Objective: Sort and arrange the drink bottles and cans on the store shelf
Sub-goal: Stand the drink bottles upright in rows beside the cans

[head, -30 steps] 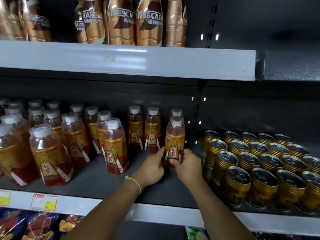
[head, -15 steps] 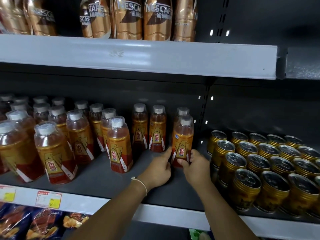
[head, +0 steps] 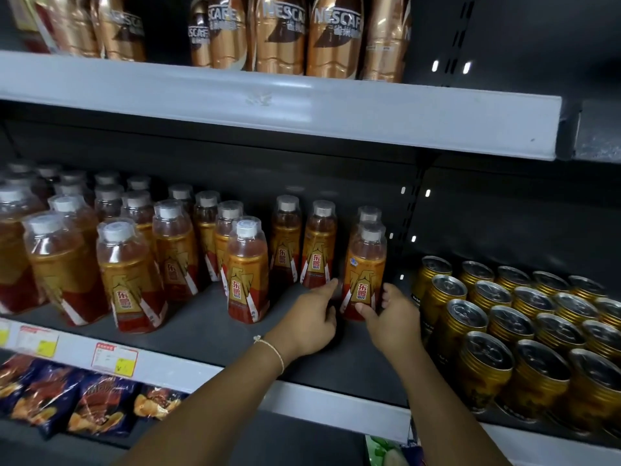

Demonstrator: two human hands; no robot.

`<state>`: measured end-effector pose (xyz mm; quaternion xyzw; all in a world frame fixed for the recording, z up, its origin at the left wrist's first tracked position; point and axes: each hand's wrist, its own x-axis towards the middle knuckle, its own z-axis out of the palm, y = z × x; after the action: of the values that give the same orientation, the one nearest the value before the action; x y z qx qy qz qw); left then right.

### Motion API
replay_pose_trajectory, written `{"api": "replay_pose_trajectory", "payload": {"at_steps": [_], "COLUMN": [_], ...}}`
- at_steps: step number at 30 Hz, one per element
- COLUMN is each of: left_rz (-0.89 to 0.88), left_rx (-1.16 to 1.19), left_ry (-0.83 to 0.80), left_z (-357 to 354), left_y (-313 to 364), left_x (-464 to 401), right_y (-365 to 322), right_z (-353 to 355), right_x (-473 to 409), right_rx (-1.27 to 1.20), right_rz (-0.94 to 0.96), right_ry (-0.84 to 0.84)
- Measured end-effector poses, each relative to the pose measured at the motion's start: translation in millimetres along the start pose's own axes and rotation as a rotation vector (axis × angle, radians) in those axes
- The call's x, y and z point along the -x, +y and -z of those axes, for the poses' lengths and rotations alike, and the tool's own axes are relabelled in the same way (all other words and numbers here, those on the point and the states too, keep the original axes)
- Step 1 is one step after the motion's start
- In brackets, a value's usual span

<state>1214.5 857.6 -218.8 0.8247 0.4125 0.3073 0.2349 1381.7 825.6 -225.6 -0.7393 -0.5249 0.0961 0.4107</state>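
**shelfwatcher:** ok so only one view here, the head cam, looking down at the middle shelf (head: pixel 215 334); both hands are on the same orange-label bottle (head: pixel 364 280), the one standing upright at the right end of the bottle group, near the back-panel upright; right hand (head: pixel 395 322) has its thumb curled across the lower front of the label and fingers wrapped round the right side, so that's a proper hold; left hand (head: pixel 311 321) sits at the bottle's left side, index finger stretched up toward the neighbouring bottle (head: pixel 317 250); looks like the other fingers curl against the base but they're in shadow.

**aisle9:** so left is holding it or just touching?

**shelfwatcher:** honestly cannot tell; fingertips are hidden behind the hand; there's a thin bracelet (head: pixel 274 351) on that wrist though.

**aisle9:** what's around it?

**shelfwatcher:** one more bottle directly behind the held one; the rest of the orange bottles (head: pixel 131 274) fill the shelf to the left in loose rows, white caps, all upright; gold cans (head: pixel 497 324) packed in neat rows just to the right of the right hand; Nescafe bottles (head: pixel 334 38) on the shelf above; price tags (head: pixel 114 359) on the front rail, snack bags (head: pixel 67 401) on the level below.
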Motion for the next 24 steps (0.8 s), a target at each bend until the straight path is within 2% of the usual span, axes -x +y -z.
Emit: {"api": "replay_pose_trajectory", "payload": {"at_steps": [3, 6, 8, 10, 14, 19, 24], "left_rz": [-0.045, -0.064, -0.031, 0.028, 0.19, 0.333, 0.287], "left_rx": [0.045, 0.009, 0.02, 0.043, 0.134, 0.256, 0.332], "left_ry": [0.249, 0.541, 0.656, 0.702, 0.685, 0.513, 0.306], "left_z": [25, 50, 64, 75, 94, 105, 112], "left_y": [0, -10, -21, -32, -53, -76, -89], "left_x": [26, 53, 65, 71, 67, 60, 60], "right_y": [-13, -34, -49, -63, -83, -98, -111], "right_z": [4, 1, -5, -17, -49, -87, -111], "right_x": [11, 24, 30, 34, 36, 35, 35], "right_rx": [-0.008, -0.102, -0.146, -0.172, -0.173, -0.136, -0.19], "right_rz": [0.084, 0.178, 0.221, 0.286, 0.286, 0.205, 0.152], "right_ry": [0.172, 0.275, 0.298, 0.279, 0.056, -0.215, -0.301]}}
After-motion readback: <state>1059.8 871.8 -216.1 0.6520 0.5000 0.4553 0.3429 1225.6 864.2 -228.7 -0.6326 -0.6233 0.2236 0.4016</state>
